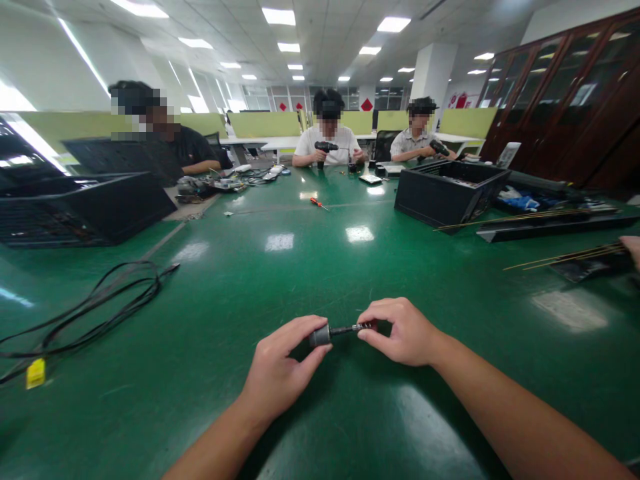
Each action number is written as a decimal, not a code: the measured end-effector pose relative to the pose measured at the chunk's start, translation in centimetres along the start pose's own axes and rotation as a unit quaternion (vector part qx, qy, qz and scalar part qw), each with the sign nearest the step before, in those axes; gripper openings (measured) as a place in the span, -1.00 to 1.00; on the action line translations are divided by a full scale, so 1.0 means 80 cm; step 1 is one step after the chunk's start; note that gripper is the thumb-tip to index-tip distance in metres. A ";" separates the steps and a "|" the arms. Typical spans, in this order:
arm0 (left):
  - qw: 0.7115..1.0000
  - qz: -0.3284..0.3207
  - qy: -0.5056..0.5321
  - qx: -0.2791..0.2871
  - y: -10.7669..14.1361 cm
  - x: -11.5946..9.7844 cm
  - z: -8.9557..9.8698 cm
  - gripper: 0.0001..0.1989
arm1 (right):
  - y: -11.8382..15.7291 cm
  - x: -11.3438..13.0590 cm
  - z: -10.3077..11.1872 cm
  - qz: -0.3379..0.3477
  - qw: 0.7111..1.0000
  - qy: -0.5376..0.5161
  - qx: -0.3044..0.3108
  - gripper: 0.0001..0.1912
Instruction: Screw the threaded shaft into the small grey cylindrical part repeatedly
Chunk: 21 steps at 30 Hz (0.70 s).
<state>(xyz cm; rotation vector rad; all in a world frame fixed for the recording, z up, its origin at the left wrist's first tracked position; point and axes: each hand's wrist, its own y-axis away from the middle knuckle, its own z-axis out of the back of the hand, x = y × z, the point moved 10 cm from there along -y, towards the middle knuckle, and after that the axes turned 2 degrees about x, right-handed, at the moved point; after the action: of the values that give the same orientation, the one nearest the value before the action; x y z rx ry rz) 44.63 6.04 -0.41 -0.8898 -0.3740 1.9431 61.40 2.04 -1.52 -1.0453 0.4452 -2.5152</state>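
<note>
Between the thumb and fingers of my left hand is a dark grey cylinder. A thin dark shaft extends from it to the right, roughly level. My right hand pinches the shaft's far end, where a small coiled or threaded piece shows between thumb and fingertips. Both hands are just above the green table, near its front middle. Whether the coiled piece is separate from the shaft, I cannot tell.
Black cables with a yellow tag lie left. Black cases stand at left and right. A red screwdriver lies mid-table. Three people sit across. Another hand shows at the right edge, by thin rods.
</note>
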 end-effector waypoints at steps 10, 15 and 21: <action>1.000 -0.001 0.006 -0.002 -0.002 -0.003 0.002 -0.71 | -0.001 0.001 0.003 0.007 1.000 0.000 -0.002 -0.93; 1.000 0.005 0.007 0.004 -0.002 -0.002 0.001 -0.72 | 0.000 0.002 0.004 0.008 1.000 0.001 0.000 -0.94; 1.000 0.000 0.008 0.002 -0.001 -0.003 0.002 -0.72 | -0.002 0.003 0.006 0.008 1.000 0.002 0.002 -0.94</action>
<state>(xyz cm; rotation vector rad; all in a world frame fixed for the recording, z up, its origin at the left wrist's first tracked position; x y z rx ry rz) 44.66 5.89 -0.12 -0.9025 -0.3605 1.9351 61.54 1.97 -0.99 -1.0312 0.4472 -2.5033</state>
